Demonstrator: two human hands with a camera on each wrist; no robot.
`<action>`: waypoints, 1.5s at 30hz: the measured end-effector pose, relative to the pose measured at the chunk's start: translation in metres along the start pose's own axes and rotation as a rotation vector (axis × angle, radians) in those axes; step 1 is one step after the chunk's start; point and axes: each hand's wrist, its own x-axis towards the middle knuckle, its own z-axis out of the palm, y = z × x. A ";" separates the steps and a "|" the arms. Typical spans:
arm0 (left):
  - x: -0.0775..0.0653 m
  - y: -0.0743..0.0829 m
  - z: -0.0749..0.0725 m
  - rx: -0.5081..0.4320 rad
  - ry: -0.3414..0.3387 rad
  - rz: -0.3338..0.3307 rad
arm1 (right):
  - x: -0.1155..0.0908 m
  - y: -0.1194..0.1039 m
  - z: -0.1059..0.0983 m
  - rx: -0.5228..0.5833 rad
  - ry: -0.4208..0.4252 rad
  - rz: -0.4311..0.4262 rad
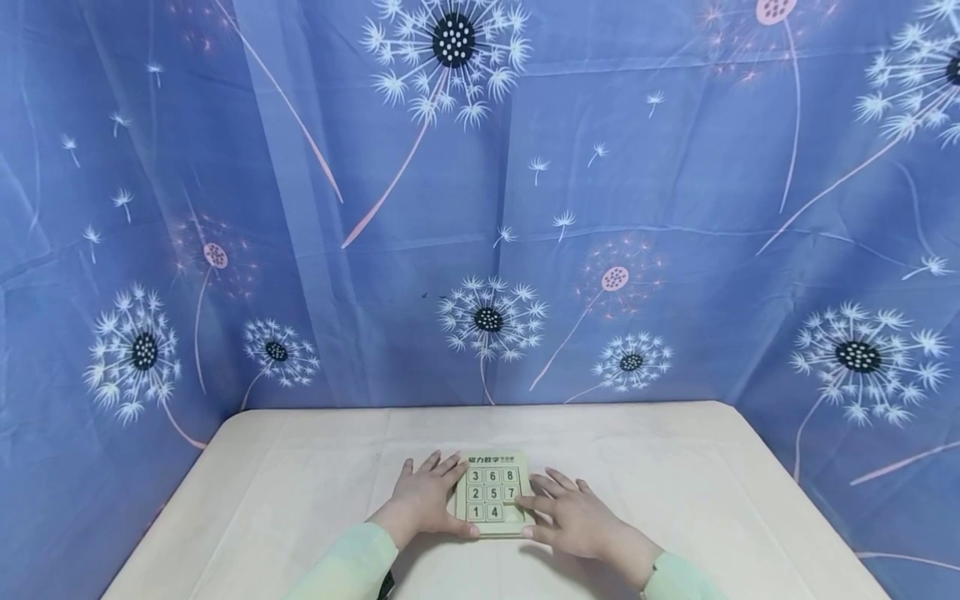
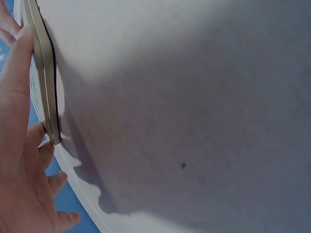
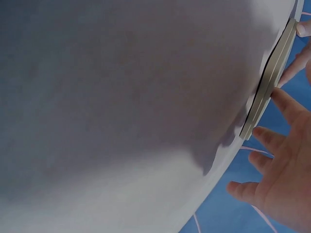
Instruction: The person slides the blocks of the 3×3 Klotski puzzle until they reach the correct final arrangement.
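Note:
A pale green sliding number puzzle [image 1: 498,528] lies flat on the table, with Chinese print along its top. Its tiles read 3 6 8, then 2 5 7, then 1 4, with a gap at the lower right. My left hand [image 1: 427,497] holds the left side, thumb at the near edge and a finger by the upper left corner. From the right, my right hand [image 1: 573,518] reaches its index finger to the tile 7 [image 1: 511,492]. Its thumb touches the lower right corner, and the other fingers spread beside the board. Both wrist views show the puzzle edge-on.
The cream-covered table [image 1: 300,467] extends around the puzzle. Blue dandelion-print cloth [image 1: 420,350] hangs behind it and on both sides. Something small and black [image 1: 386,585] shows beneath the left sleeve. A dark speck [image 2: 183,165] marks the table surface in the left wrist view.

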 end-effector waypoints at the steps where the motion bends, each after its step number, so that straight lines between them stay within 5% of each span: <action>1: 0.000 0.000 0.000 0.001 0.002 0.002 | 0.000 0.000 0.000 0.004 -0.004 0.002; 25: -0.001 0.000 0.003 0.017 0.011 0.007 | -0.004 -0.017 0.004 -0.070 -0.015 -0.075; 45: 0.002 -0.002 0.004 0.021 0.010 0.010 | 0.002 -0.025 0.004 -0.065 -0.048 -0.054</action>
